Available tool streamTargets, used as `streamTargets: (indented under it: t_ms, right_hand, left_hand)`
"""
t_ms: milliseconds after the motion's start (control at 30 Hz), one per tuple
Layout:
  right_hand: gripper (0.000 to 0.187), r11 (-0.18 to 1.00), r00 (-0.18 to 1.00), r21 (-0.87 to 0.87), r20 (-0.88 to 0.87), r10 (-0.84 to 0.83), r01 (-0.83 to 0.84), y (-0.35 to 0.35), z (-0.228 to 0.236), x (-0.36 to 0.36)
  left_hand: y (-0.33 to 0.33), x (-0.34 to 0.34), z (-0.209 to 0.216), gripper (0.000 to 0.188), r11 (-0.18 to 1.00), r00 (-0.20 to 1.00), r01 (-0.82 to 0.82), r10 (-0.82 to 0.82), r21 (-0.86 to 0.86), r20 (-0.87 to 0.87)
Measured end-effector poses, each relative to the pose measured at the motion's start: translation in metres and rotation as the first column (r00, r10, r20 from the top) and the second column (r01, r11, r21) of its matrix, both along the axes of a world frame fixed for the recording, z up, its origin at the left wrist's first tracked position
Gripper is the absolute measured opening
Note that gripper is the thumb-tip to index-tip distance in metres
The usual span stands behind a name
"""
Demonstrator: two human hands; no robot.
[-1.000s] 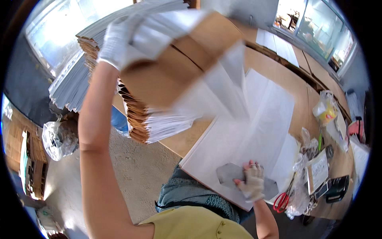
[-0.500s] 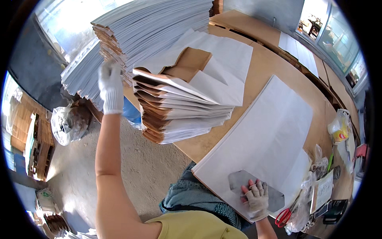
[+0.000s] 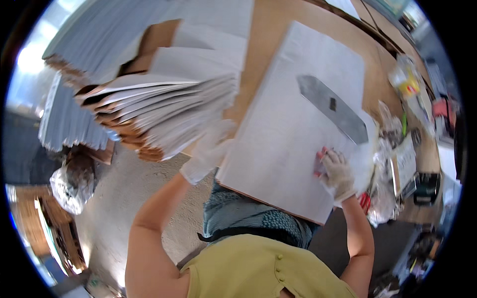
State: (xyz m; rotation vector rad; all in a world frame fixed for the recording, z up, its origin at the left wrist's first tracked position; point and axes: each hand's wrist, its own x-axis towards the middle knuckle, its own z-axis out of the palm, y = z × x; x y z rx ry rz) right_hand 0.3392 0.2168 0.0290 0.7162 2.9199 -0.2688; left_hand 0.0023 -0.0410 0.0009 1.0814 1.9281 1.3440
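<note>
My right hand (image 3: pixel 338 175), in a white glove with bare fingertips, rests on a pile of flat white paper sheets (image 3: pixel 278 144), fingers somewhat bent and apart. Beyond it on the same sheets lies a long grey plate (image 3: pixel 343 111) with angled ends and a small dark piece at its middle. My left hand (image 3: pixel 206 151), gloved in white, is at the left edge of those sheets, beside a fanned stack of folded white paper bags with brown insides (image 3: pixel 169 109). Motion smears its fingers, so their grip is hidden.
A tall stack of white paper (image 3: pixel 114 30) rises at the far left. Along the right side of the brown table (image 3: pixel 268 25) lie clear plastic bags (image 3: pixel 382 198), red-handled scissors (image 3: pixel 364 202) and a dark box (image 3: pixel 426 188). A plastic-wrapped bundle (image 3: pixel 73 184) stands left, near the floor.
My left hand has come from the tall left stack to the sheets' left edge. My right hand has left the grey plate, which now lies farther up the sheets. The view has shifted.
</note>
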Motion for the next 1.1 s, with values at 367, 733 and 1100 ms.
streamTargets:
  t_ms: [367,733,1100]
  right_hand:
    - [0.071,0.981,0.939,-0.077,0.285,0.19,-0.175,-0.056,0.057,0.123]
    - [0.026,0.647,0.408,-0.616,-0.503,-0.762,0.449,0.013,0.047,0.116]
    - [0.034,0.502,0.298,-0.581,-0.414,-0.86,0.64,0.024,-0.044,0.041]
  left_hand:
    - [0.004,0.035,0.012,0.043,0.936,0.857,0.327,-0.352,-0.132,-0.375]
    - [0.044,0.001,0.028,0.01,0.896,0.818,0.423,-0.441,-0.132,-0.368]
    - [0.076,0.039,-0.016,0.03,0.97,0.72,-0.196,0.045,-0.141,-0.693]
